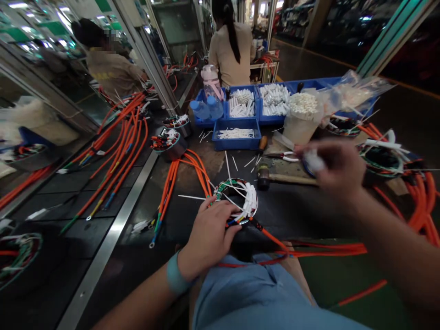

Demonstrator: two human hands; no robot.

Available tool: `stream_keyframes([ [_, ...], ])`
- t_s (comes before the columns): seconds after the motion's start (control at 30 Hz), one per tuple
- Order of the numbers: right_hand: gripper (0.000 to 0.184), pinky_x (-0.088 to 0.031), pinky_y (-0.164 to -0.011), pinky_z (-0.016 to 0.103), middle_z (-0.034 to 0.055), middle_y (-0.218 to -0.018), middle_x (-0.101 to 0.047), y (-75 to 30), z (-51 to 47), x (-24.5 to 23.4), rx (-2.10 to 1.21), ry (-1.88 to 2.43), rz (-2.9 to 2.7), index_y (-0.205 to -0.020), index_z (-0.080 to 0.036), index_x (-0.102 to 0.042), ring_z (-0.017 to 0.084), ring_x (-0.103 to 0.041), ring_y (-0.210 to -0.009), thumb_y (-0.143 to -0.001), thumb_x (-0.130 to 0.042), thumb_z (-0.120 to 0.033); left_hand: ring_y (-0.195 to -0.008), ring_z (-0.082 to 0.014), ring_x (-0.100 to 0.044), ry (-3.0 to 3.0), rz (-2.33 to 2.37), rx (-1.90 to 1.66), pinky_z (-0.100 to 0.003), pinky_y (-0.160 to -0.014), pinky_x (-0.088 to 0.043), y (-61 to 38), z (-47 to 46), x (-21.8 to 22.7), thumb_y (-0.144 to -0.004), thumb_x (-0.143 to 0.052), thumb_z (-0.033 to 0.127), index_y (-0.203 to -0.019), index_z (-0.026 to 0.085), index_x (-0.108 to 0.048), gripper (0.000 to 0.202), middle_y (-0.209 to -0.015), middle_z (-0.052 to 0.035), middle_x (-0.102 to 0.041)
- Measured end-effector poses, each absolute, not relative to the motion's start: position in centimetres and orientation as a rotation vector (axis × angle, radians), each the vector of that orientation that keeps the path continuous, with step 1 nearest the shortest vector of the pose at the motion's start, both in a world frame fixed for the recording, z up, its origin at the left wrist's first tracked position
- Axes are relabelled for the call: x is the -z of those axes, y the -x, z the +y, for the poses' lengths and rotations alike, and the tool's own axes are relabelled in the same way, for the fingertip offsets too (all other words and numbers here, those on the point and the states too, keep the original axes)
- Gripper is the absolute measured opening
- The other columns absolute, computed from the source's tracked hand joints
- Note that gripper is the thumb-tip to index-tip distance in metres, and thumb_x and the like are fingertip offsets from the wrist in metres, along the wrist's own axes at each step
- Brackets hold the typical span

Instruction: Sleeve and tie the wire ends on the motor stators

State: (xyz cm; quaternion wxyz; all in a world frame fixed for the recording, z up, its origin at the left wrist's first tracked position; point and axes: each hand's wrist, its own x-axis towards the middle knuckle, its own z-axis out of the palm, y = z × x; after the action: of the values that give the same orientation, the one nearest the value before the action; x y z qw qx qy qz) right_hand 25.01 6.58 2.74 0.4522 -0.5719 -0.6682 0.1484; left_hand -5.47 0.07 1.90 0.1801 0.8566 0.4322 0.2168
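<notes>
My left hand [210, 233] rests on a round wire coil [240, 199] at the near edge of the dark bench, fingers curled over its left rim. The coil carries green windings, white ties and orange leads. My right hand [335, 167] hovers blurred to the right, above a hammer [275, 178], its fingers closed around a small white piece [313, 161]. Loose white ties lie around the coil.
Blue bins [237, 133] of white sleeves and ties stand behind, with a pink bottle [211, 82] and a white bag [302, 114]. More coils with orange cables [120, 146] lie left and right. Two people work farther back. A metal rail [113, 233] runs diagonally at left.
</notes>
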Motion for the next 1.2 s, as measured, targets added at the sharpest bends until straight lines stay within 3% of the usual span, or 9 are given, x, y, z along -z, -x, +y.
stream_keyframes([
  [0.2,0.02,-0.054,-0.082,0.03,0.0086,-0.113,-0.067,-19.9,-8.3,3.5,-0.562,1.066,-1.915,-0.097,-0.019,-0.068,0.021,-0.064,-0.102,-0.085,-0.053,-0.022,-0.103,-0.0223,-0.06,-2.396,1.188,-0.64,-0.048,-0.103,-0.031,5.8,0.4,-1.3,-0.073,-0.071,0.021,-0.115,0.019,-0.043,0.051,-0.103,-0.005,-0.068],
  [0.4,0.044,-0.054,-0.088,0.035,0.0063,-0.115,-0.066,-19.3,-12.4,5.0,-0.463,0.747,-2.18,-0.121,-0.026,-0.052,0.021,-0.061,-0.108,-0.081,-0.05,-0.009,-0.106,-0.0223,-0.059,-2.48,1.068,-0.449,-0.048,-0.104,-0.03,6.3,0.9,-2.5,-0.075,-0.069,0.02,-0.118,0.019,-0.042,0.051,-0.108,-0.0061,-0.066],
  [0.63,0.049,-0.054,-0.087,0.03,0.0046,-0.116,-0.066,-17.0,-11.4,3.7,-0.467,0.783,-2.104,-0.127,-0.029,-0.049,0.019,-0.063,-0.106,-0.081,-0.05,-0.011,-0.104,-0.0238,-0.06,-2.543,1.091,-0.367,-0.047,-0.1,-0.035,5.8,1.1,-3.4,-0.075,-0.067,0.02,-0.116,0.016,-0.042,0.048,-0.106,-0.0088,-0.065],
  [0.73,0.037,-0.055,-0.084,0.027,0.006,-0.112,-0.067,-14.5,-8.8,3.1,-0.49,0.903,-2.026,-0.116,-0.026,-0.058,0.016,-0.065,-0.1,-0.083,-0.046,-0.012,-0.105,-0.0259,-0.061,-2.509,1.11,-0.429,-0.049,-0.1,-0.035,5.6,0.8,-3.0,-0.072,-0.069,0.018,-0.121,0.017,-0.04,0.057,-0.106,-0.0096,-0.066],
  [0.87,0.02,-0.053,-0.077,0.029,0.0058,-0.098,-0.07,-12.2,-5.5,2.4,-0.669,1.066,-1.789,-0.093,-0.022,-0.061,0.017,-0.066,-0.089,-0.08,-0.049,-0.013,-0.111,-0.0248,-0.058,-2.233,1.202,-0.783,-0.047,-0.1,-0.037,5.6,-0.1,-1.1,-0.07,-0.07,0.016,-0.136,0.021,-0.025,0.079,-0.104,-0.0059,-0.069],
  [0.97,0.013,-0.051,-0.072,0.027,0.0029,-0.085,-0.068,-12.0,-4.8,2.0,-0.891,1.207,-1.596,-0.09,-0.021,-0.06,0.015,-0.064,-0.078,-0.08,-0.054,-0.016,-0.106,-0.0222,-0.061,-2.178,1.191,-0.968,-0.047,-0.102,-0.036,5.7,-0.6,0.3,-0.072,-0.07,0.016,-0.13,0.023,-0.035,0.068,-0.102,-0.003,-0.07],
  [1.07,0.012,-0.05,-0.076,0.028,0.0027,-0.088,-0.068,-12.4,-5.2,1.9,-0.947,1.196,-1.594,-0.09,-0.021,-0.062,0.016,-0.063,-0.082,-0.081,-0.055,-0.018,-0.105,-0.0229,-0.062,-2.234,1.16,-1.025,-0.049,-0.103,-0.035,5.8,-0.8,1.0,-0.073,-0.07,0.018,-0.121,0.024,-0.046,0.054,-0.101,-0.0028,-0.071],
  [1.2,0.014,-0.05,-0.078,0.029,0.0034,-0.091,-0.068,-12.6,-5.6,2.2,-0.986,1.171,-1.571,-0.094,-0.022,-0.061,0.016,-0.064,-0.085,-0.082,-0.056,-0.018,-0.107,-0.023,-0.061,-2.147,1.125,-1.056,-0.048,-0.099,-0.039,5.9,-0.6,1.1,-0.073,-0.07,0.02,-0.141,0.02,-0.02,0.085,-0.098,-0.0045,-0.072],
])
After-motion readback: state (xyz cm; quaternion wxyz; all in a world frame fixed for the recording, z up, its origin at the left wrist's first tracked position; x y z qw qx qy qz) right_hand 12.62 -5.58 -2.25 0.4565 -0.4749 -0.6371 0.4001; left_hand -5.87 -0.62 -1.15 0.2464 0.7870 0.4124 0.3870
